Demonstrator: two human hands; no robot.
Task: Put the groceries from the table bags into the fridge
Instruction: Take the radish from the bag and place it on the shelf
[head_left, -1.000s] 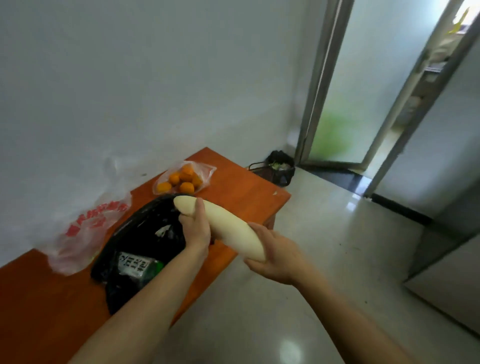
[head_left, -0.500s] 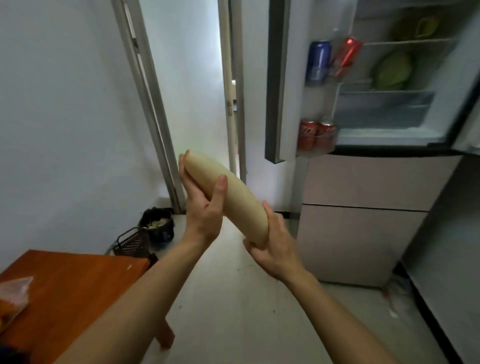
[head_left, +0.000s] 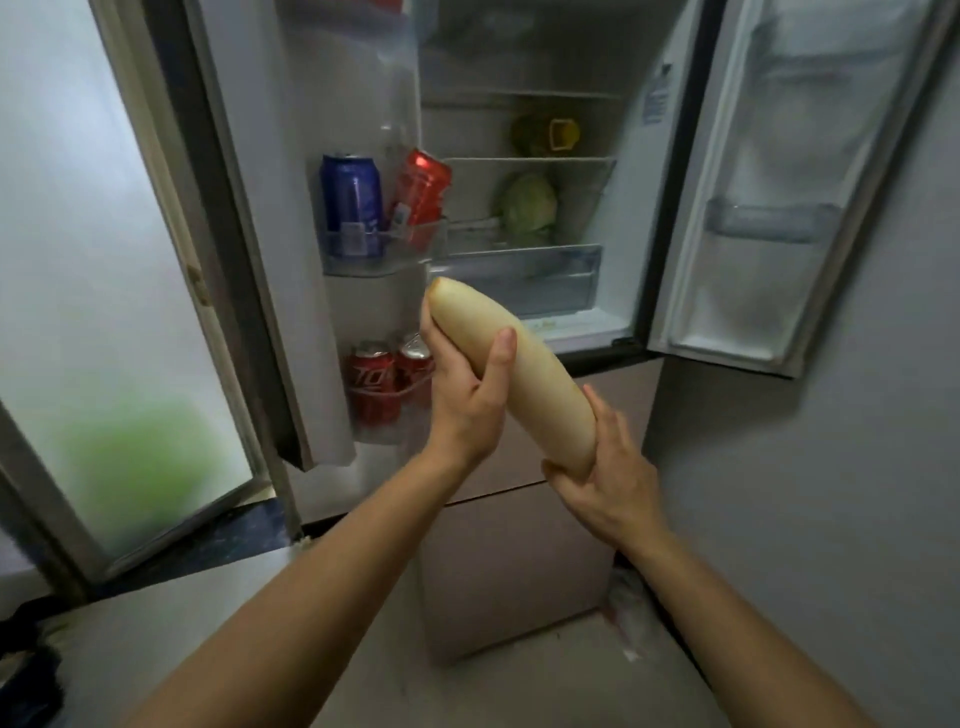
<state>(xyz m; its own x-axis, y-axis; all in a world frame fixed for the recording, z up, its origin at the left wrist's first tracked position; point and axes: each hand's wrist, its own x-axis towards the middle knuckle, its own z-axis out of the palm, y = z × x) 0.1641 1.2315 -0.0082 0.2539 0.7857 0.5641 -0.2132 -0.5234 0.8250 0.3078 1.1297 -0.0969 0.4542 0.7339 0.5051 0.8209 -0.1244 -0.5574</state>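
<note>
At the far left a frosted glass door stood in its dark frame, with a green blur behind the pane. Just right of it, the left fridge door hung open. Its upper bin held a blue can and a tilted red can, and its lower bin held upright red cans. The lower edge of this door ended above the floor.

The left hand gripped the upper half of a long pale vegetable, with the thumb laid across the front and the fingers wrapped behind. The vegetable slanted down to the right, its rounded tip level with the clear drawer. It was in front of the fridge opening and not yet inside.

The right hand cupped the lower end, its fingers curled beneath and the thumb along the side.

Behind them a green cabbage sat on the shelf above the drawer, with bare shelf on either side of it. A yellow item was on the shelf above.

The right fridge door was swung wide, leaving the opening between the two doors unobstructed. A plain grey wall ran along the right.
</note>
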